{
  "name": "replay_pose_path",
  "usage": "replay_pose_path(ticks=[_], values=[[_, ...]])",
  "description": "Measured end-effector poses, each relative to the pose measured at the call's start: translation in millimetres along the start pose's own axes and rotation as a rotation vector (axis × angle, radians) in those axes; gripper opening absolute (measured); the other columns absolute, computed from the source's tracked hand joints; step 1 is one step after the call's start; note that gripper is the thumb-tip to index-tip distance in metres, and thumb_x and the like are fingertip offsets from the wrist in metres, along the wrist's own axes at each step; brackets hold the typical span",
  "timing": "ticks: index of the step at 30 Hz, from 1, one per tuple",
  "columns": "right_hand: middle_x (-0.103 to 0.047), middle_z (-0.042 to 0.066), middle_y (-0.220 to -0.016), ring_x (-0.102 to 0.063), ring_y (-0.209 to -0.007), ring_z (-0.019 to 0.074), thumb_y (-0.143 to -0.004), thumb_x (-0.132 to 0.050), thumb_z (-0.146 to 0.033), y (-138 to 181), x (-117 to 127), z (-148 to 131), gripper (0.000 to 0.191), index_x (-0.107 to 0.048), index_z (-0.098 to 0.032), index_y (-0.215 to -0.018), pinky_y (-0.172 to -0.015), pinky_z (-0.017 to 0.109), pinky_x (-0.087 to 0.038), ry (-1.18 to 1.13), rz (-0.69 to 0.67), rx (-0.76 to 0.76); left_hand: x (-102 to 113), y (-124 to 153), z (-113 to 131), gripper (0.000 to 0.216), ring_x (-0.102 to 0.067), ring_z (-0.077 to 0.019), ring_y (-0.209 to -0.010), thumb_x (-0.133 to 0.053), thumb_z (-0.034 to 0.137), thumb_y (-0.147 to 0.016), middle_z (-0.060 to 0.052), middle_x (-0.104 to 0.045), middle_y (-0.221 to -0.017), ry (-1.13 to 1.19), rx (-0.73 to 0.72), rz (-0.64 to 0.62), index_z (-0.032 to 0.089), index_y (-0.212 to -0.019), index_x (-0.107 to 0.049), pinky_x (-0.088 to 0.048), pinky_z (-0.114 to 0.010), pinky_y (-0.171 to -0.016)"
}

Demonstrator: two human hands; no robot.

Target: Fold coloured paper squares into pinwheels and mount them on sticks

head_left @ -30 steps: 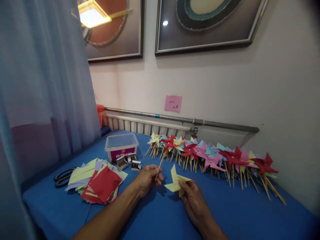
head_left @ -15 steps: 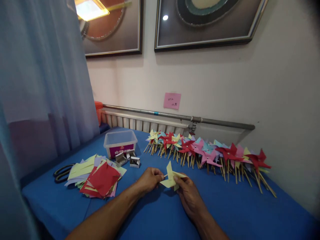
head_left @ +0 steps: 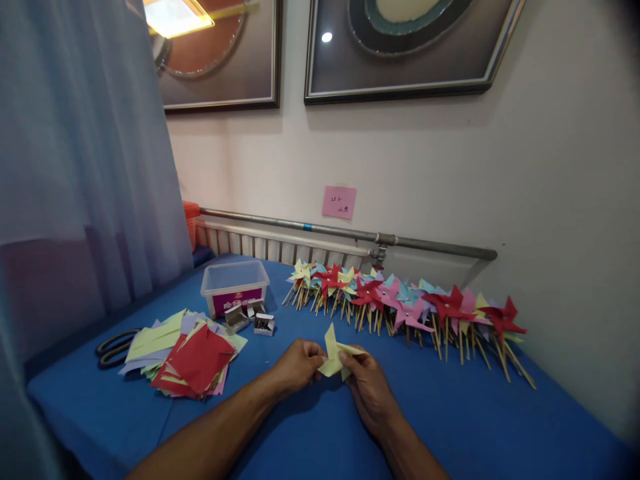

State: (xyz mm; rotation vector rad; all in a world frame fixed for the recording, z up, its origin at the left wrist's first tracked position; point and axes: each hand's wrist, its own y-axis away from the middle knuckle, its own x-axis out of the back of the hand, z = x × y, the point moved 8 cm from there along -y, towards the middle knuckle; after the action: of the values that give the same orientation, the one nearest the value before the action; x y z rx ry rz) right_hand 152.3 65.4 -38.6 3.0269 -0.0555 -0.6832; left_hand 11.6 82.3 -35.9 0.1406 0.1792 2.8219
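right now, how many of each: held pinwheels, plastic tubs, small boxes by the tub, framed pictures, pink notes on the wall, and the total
Held pinwheel: 1
Plastic tub: 1
Small boxes: 3
Framed pictures: 2
Pink note: 1
Total: 8

Pink note (head_left: 339,202) on pale wall (head_left: 415,153). Framed picture (head_left: 400,70) just above note; second picture (head_left: 227,77) up-left of it, lamp reflection (head_left: 177,17) in glass. Metal pipe (head_left: 340,231) below note, white radiator (head_left: 260,243) below-left. Blue curtain (head_left: 90,153) far left of note. Blue-covered table (head_left: 310,440) below it.
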Motion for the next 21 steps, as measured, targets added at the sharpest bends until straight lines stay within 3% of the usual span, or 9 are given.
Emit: replay_pose_path(ticks=[21], values=[[-0.074, 0.000, -0.069, -0.063, -0.067, 0.0183, -0.047, -0.102, -0.046, -3.5, 1.1, 3.8, 0.049, -0.078, -0.020, -0.081, -0.065, 0.030, -0.047, -0.026, 0.006, 0.009, -2.6, -3.1, -6.0, 0.032, -0.039, -0.0076, -0.040, -0.069, 0.049, -0.073, 0.006, -0.054, -0.051, -0.009, -0.005, -0.033, 0.019, -0.072, -0.057, -0.025, -0.024, -0.046]])
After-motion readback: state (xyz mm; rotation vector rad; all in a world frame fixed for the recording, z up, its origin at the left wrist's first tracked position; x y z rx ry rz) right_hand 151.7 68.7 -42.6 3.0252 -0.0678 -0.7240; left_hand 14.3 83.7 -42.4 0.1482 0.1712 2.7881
